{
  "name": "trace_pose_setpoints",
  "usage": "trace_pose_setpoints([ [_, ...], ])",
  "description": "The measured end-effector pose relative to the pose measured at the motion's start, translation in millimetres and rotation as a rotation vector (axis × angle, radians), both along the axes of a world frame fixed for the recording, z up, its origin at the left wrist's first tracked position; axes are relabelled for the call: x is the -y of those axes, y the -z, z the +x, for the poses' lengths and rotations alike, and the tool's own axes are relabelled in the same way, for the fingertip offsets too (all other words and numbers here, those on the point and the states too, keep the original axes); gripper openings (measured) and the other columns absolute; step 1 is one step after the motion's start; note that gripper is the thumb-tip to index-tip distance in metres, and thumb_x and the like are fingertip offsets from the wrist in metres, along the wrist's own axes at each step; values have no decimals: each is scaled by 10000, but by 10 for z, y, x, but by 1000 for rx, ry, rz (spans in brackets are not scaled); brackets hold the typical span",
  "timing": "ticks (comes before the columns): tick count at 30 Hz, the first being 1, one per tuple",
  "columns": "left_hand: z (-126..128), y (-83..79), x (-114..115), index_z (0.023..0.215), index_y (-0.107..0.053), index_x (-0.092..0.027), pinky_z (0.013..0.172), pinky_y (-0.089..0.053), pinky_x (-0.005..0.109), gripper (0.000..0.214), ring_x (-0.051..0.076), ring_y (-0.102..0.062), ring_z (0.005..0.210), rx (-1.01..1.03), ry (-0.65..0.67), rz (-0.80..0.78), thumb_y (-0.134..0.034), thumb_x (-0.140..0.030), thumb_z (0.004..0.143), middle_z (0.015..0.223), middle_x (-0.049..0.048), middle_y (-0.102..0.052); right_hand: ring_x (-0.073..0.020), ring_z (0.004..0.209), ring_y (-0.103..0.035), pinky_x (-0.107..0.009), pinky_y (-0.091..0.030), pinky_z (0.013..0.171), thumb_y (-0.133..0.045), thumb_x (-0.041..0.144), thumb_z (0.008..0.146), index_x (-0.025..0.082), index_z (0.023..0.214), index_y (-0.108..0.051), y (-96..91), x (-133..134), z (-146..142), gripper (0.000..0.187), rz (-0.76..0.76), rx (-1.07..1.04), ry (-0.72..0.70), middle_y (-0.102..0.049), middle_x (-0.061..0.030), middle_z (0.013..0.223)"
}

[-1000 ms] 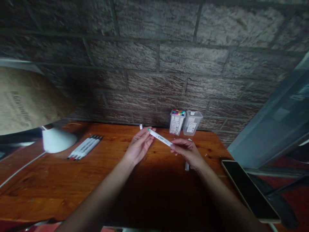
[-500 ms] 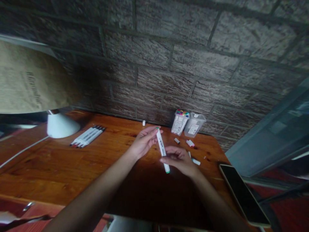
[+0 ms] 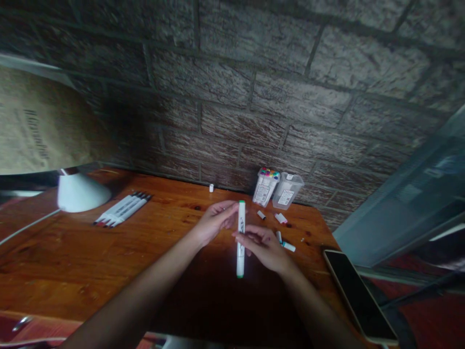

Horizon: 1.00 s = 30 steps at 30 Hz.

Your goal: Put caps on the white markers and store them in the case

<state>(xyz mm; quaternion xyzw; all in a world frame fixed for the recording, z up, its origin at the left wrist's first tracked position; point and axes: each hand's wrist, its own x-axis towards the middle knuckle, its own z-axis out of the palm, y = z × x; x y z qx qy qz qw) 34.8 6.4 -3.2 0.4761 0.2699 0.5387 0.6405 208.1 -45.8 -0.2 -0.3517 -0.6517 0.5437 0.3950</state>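
A white marker (image 3: 240, 261) with green ends and dark lettering is held nearly upright above the table. The fingers of my left hand (image 3: 215, 224) close on its upper part, just below the green tip. Lower down, at the middle of the barrel, my right hand (image 3: 264, 246) pinches the same marker between thumb and fingers. Just beyond my right hand lie loose white caps, one (image 3: 288, 246) with a light blue end. Another cap (image 3: 261, 214) and a pink-edged pair of caps (image 3: 281, 218) rest farther back.
Several white markers (image 3: 122, 209) lie in a row left, beside a lamp (image 3: 83, 191). Against the brick wall stand a clear case of colourful markers (image 3: 266, 189) and a second clear case (image 3: 287, 191). A small white cap (image 3: 211, 187) stands behind. A phone (image 3: 359, 295) lies right.
The marker has turned from slanting to nearly upright, its lower end swinging left. Both hands still hold it. The whole view has shifted slightly.
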Motion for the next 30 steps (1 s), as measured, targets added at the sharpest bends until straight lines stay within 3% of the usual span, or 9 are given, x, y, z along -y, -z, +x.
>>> trace_pose_setpoints([
  [3,-30,61,-83,950,-739,-125,424,-302,193,359,45,-411,461,-82,-103,10,-708,-442,785,878,95,-727,-106,566,-533,-229,-436,498,-713,433,784,224,957,-673,-211,-164,237,274,118,-127,265,-633,8,717],
  [5,-56,76,-127,929,-735,-118,434,-287,197,382,45,-406,465,-115,-143,3,-704,-469,780,858,89,-717,-131,626,-584,-237,-462,521,-722,426,773,255,1109,-604,-422,-365,411,395,219,-206,490,-653,7,760],
  [9,-73,60,-135,898,-727,-121,452,-269,201,393,46,-406,466,-127,-160,-3,-711,-488,761,765,51,-686,-173,743,-634,-239,-461,540,-720,462,743,215,1078,-562,-822,-911,682,445,455,-73,635,-669,-20,801],
  [13,-49,37,-94,866,-722,-126,456,-267,207,400,57,-423,471,-135,-139,-20,-727,-502,730,707,28,-664,-178,696,-640,-264,-469,583,-664,490,771,179,1021,-579,-1002,-1361,829,408,578,287,758,-695,-51,779],
  [17,-48,23,-85,870,-720,-119,456,-265,204,410,60,-425,480,-146,-129,-14,-712,-509,743,712,32,-656,-183,656,-648,-265,-450,569,-631,461,799,170,896,-601,-1073,-1532,874,308,568,505,753,-718,-72,757],
  [25,-68,0,-83,861,-722,-122,464,-268,205,413,63,-432,486,-147,-135,-39,-712,-515,735,707,30,-653,-179,627,-654,-260,-414,559,-652,378,811,179,878,-651,-1342,-1505,839,209,611,892,615,-728,-50,743],
  [30,-67,-5,-83,850,-722,-129,464,-265,209,399,68,-426,484,-138,-133,-54,-730,-504,715,695,29,-651,-181,666,-665,-252,-440,594,-715,322,769,198,731,-675,-1218,-1537,756,136,600,981,517,-724,-35,718],
])
